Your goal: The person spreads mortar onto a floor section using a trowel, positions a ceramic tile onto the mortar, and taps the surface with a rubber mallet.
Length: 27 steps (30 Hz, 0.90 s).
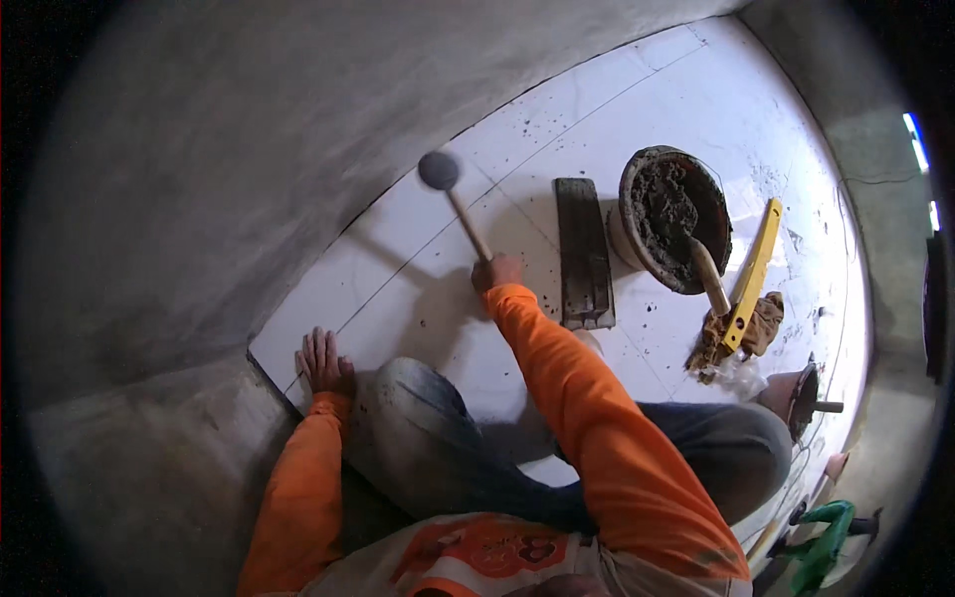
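My right hand (497,271) is closed round the wooden handle of a rubber mallet (468,221). Its dark round head is held out toward the wall, over the white floor tiles (398,298). My left hand (323,363) lies flat with fingers spread on a tile at the near left, close to the tile edge. Just right of the mallet hand a long dark mortar-stained wooden float (585,254) lies on the tiles. Beyond it stands a bucket (629,234) of wet grey mortar (665,214), with a wooden tool handle (708,274) sticking out of it.
A yellow spirit level (756,269) lies right of the bucket across a brown rag (764,323). A smaller bucket (786,393) and a green tool (826,542) are at the lower right. Grey walls (249,149) border the tiles; mortar crumbs dot them.
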Motion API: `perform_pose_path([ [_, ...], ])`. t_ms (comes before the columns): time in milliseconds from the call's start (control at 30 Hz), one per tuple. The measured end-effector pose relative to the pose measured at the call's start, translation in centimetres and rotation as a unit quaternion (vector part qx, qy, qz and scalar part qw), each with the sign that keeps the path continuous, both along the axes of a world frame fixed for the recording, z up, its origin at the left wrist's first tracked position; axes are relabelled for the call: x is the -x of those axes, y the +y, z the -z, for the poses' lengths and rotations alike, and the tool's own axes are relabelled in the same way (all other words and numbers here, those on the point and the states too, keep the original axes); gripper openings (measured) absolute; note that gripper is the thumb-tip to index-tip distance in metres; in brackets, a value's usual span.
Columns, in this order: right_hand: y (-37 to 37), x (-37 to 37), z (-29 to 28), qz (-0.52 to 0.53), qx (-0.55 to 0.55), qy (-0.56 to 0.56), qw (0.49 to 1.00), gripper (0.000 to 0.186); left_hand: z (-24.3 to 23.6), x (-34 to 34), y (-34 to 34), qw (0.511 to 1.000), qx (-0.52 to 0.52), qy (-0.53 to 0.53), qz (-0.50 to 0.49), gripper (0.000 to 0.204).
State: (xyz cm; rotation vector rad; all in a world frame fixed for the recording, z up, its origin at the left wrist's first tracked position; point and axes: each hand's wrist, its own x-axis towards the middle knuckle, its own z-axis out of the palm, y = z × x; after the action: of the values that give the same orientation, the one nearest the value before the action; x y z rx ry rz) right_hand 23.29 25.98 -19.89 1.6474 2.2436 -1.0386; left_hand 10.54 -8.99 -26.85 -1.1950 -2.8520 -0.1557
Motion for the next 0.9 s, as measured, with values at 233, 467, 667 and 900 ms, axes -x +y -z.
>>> perform_pose_path([
  [233, -0.4, -1.1, -0.8, -0.051, 0.008, 0.102, 0.993, 0.029, -1.9, 3.9, 12.7, 0.996, 0.079, 0.029, -0.003, 0.064],
  [467, 1.0, -1.0, -2.5, -0.090, 0.039, 0.039, 0.994, 0.030, -1.8, 4.2, 13.8, 0.996, 0.080, 0.022, -0.021, 0.067],
  [667, 2.8, 0.4, -3.3, -0.058, 0.010, 0.033, 0.998, 0.028, -3.0, 4.4, 14.5, 0.997, 0.073, -0.006, -0.037, 0.065],
  [900, 4.2, 1.2, -0.9, -0.060, 0.024, 0.021, 0.998, 0.029, -2.7, 4.5, 14.1, 0.997, 0.067, -0.020, -0.034, 0.065],
])
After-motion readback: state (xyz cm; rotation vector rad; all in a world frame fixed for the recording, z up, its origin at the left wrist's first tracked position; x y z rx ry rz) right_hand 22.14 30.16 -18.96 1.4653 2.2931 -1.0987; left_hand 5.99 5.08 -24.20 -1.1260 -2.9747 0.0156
